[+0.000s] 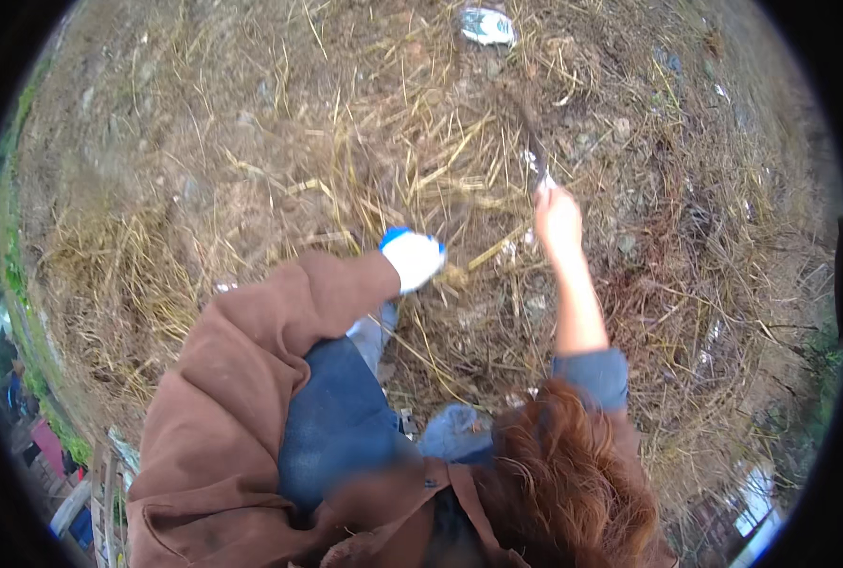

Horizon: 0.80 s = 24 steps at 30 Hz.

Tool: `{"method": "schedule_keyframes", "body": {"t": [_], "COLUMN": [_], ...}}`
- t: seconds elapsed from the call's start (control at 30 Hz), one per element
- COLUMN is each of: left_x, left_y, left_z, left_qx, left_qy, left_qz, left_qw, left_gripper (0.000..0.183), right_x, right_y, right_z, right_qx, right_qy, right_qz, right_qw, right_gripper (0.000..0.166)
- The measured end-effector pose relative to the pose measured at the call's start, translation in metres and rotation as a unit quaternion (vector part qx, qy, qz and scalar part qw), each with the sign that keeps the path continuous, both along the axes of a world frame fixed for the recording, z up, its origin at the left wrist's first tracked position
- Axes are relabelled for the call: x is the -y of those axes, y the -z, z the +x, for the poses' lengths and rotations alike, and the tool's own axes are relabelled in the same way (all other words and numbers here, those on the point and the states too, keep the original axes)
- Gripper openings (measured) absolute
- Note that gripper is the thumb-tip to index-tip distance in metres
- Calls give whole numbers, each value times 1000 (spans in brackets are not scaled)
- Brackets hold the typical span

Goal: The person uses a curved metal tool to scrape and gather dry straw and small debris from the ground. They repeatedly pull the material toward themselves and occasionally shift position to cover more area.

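My left hand (pixel 413 260) wears a white glove with blue parts and hovers or rests just above the straw-strewn ground in front of my knees; its fingers are blurred and whether they hold anything does not show. My bare right hand (pixel 557 216) reaches forward, closed on the pale handle of a dark, thin-bladed tool (pixel 533 145), whose kind is too blurred to tell. The tool points away from me, over dry straw (pixel 450 160) and brown soil.
A crushed white and green container (pixel 489 27) lies on the ground ahead. Small white scraps (pixel 508 252) are scattered among the straw. Reddish dry stems (pixel 659 263) lie at the right. A wooden ladder-like frame (pixel 102 497) stands at the lower left edge.
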State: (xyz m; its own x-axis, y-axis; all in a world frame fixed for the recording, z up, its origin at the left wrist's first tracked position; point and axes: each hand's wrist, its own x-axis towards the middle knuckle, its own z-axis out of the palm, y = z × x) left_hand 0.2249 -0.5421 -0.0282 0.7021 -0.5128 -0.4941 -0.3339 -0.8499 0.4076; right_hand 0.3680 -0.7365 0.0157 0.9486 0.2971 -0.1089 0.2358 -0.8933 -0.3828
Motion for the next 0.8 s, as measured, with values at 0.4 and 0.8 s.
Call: {"method": "schedule_keyframes", "body": {"t": [0.4,0.8], "left_x": [10,29], "left_y": [1,-27], "left_z": [164,67], "left_qx": [65,-20], "left_qy": [-373,3], "left_qz": [125,87], "left_qw": [917,996], "left_gripper": [79,18], "right_x": [-25,82], "right_y": [-18,-83], "right_z": [27,-147], "right_qx": [-29,-123], "right_qy": [-77,42], "right_qz": [-197,-148], "right_qw": [977,980], "right_gripper": [29,22]}}
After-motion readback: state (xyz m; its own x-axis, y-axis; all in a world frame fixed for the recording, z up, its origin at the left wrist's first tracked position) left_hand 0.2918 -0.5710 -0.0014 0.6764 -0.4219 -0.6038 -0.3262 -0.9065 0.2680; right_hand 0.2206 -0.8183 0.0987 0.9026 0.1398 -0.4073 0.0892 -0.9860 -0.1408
